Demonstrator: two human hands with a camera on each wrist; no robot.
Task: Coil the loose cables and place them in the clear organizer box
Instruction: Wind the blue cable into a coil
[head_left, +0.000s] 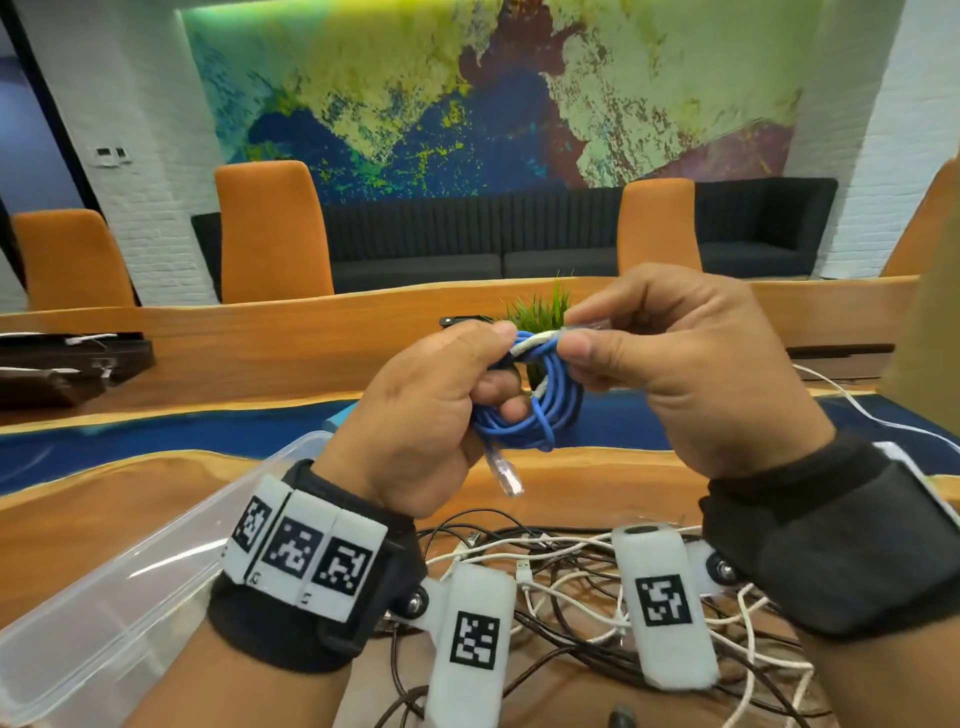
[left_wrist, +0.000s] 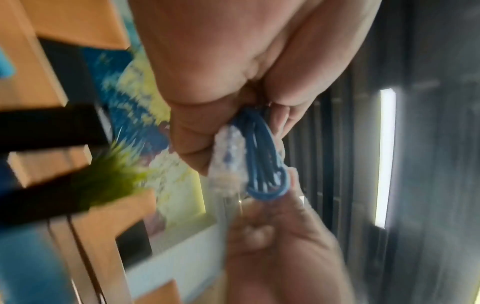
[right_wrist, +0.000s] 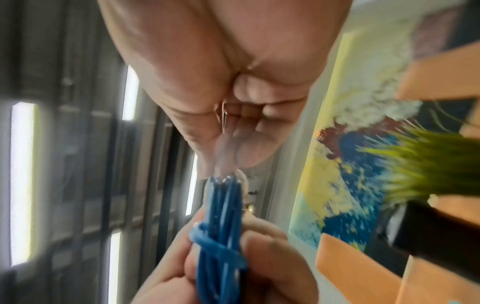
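Blue network cable (head_left: 540, 405), wound into a small coil, is held above the surface (head_left: 597, 467), to the right of the clear organizer box (head_left: 104, 597). Head view: the left hand (head_left: 421, 415) curls round the coil's lower left side; the right hand (head_left: 691, 369) pinches a clear plug at the coil's top. A second plug (head_left: 506, 475) dangles below the coil. Tangled black and white cables (head_left: 571, 587) lie beneath it.

Left wrist view: left fingers (left_wrist: 189, 142) clamp the bundled strands (left_wrist: 262, 156), edge-on.

Right wrist view: right fingertips (right_wrist: 249, 148) press together on the plug end above the coil (right_wrist: 223, 236).

Judged light, springy and smooth-jacketed, the coil would loosen if released; hold it across all strands, never by a brittle plug latch.
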